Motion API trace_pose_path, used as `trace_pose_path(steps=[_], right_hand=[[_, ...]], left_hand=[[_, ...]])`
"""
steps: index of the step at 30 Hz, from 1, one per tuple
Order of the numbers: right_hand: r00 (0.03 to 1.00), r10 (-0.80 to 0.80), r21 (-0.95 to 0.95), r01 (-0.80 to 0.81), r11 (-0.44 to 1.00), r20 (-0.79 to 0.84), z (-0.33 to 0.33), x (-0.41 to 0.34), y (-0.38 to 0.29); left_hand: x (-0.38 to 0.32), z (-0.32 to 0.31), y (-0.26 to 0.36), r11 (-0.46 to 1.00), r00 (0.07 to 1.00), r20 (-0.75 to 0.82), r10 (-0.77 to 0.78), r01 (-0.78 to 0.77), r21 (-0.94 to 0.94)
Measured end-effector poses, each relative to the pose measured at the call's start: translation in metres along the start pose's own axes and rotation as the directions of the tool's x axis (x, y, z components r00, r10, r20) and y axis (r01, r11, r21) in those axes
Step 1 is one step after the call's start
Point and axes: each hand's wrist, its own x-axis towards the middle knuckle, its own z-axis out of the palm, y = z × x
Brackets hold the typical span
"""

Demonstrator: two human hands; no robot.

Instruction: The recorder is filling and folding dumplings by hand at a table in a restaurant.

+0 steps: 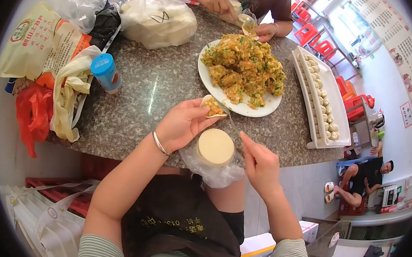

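Observation:
A round dough wrapper (222, 114) with chopped filling on it rests in the fingers of my left hand (183, 121), close to the near rim of the white plate (209, 84). My right hand (261, 161) grips a thin metal utensil (232, 121), whose tip touches or nearly touches the filling in the wrapper. On the plate sits a tall heap of orange and green chopped filling (244, 68). Between my hands a stack of round wrappers (215, 147) stands on a clear plastic bag (210, 171) at the table's near edge.
A co-worker's hands (266, 31) hold a wrapper and a spoon across the granite-patterned table (140, 99). White trays of pleated dumplings (338, 112) stand at right. At left are a blue-lidded canister (105, 72), plastic bags (35, 109) and a bagged dough mass (159, 23). Another person (365, 175) sits farther off.

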Motion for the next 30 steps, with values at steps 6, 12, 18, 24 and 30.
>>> trace_pose_path(steps=[6,12,18,24,30], right_hand=[[1.0,0.006,0.115,-0.003,0.993,-0.018,0.002,0.002,0.002],[0.93,0.317,0.659,-0.356,0.663,0.184,-0.011,0.0,0.002],[0.936,0.311,0.599,-0.346,0.722,0.166,-0.009,-0.003,0.001],[0.971,0.215,0.461,-0.237,0.855,0.1,-0.004,0.004,0.0],[0.974,0.221,0.183,-0.209,0.961,-0.044,-0.006,0.022,0.02]], left_hand=[[-0.001,-0.001,0.0,0.999,0.999,-0.034,0.015,-0.013,0.041],[-0.006,0.007,0.006,0.992,0.996,-0.083,-0.026,0.035,0.118],[-0.007,0.013,0.006,0.992,0.991,-0.13,0.002,0.015,0.128],[-0.005,0.009,0.006,0.995,0.989,-0.133,0.059,-0.047,0.092],[-0.004,0.01,0.007,0.996,0.992,-0.089,0.087,-0.084,0.041]])
